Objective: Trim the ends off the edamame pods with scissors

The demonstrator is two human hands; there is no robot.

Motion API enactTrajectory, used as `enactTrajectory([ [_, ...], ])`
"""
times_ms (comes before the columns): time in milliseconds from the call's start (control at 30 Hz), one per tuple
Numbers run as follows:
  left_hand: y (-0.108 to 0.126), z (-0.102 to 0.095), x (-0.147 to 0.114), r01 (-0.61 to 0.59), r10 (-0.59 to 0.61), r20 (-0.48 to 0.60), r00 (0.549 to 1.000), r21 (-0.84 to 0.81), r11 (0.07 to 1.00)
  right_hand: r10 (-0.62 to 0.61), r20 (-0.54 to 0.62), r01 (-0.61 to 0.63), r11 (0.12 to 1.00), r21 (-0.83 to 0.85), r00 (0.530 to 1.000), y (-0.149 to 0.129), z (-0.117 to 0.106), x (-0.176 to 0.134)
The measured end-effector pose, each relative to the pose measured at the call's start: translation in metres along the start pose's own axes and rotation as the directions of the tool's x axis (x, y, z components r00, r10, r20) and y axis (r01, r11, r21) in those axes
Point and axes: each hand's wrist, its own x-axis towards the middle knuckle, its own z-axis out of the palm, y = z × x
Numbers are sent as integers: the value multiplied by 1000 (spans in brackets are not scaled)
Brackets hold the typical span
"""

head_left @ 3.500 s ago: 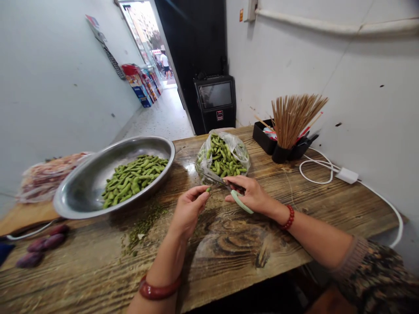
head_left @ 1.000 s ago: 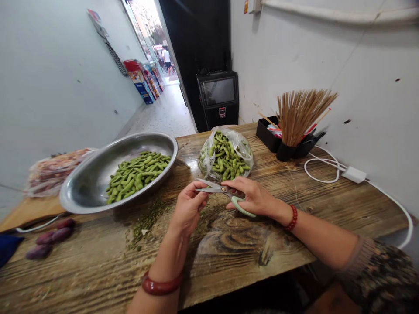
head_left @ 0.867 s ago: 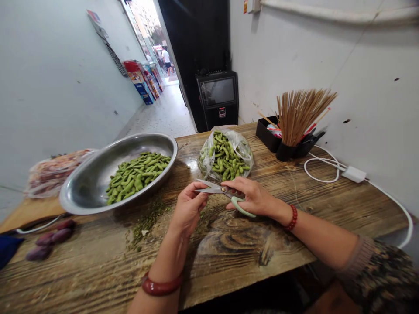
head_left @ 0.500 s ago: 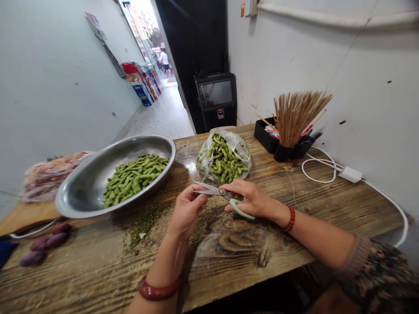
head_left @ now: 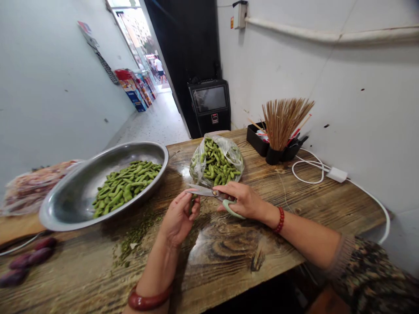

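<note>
In the middle of the frame, the right hand (head_left: 241, 200) is wrapped round the scissors (head_left: 204, 192), which lie nearly level, their long, shiny metal blades pointing left, a little apart, with the pale green handle low on the right. The left hand (head_left: 178, 220) pinches a green pod (head_left: 192, 204) that stands nearly up and down, just under the blades. A thin, clear bag (head_left: 233, 151) of bumpy pods sits just above, a wide steel bowl (head_left: 70, 200) is at the left, and streaky wood spreads below the hands to the worktop (head_left: 225, 257)'s slanting front edge.
</note>
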Motion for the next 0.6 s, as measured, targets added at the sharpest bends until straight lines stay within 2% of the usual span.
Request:
enactTrajectory([
  [67, 1, -2, 1, 16, -15, 31, 999, -35, 999, 15, -3, -15, 1000, 0, 1000, 2, 1, 0],
  [200, 0, -5, 3, -10, 10, 48, 999, 5, 1000, 34, -13, -34, 999, 14, 999, 5, 3, 1],
  [300, 2, -6, 5, -57, 57, -26, 998, 14, 998, 54, -29, -51, 996, 72, 998, 5, 3, 2],
  [400, 17, -9, 8, -126, 140, -137, 981, 107, 986, 78, -72, -69, 991, 118, 994, 5, 1, 2],
  [467, 39, -16, 11, -205, 269, -192, 944, 297, 933, 85, -107, -67, 985, 159, 991, 5, 0, 3],
  [533, 68, -27, 15, -278, 470, -224, 854, 568, 775, 87, -120, -64, 981, 182, 989, 5, -1, 3],
  [600, 100, -39, 17, -313, 581, -224, 782, 665, 678, 84, -131, -59, 981, 187, 988, 4, -1, 4],
])
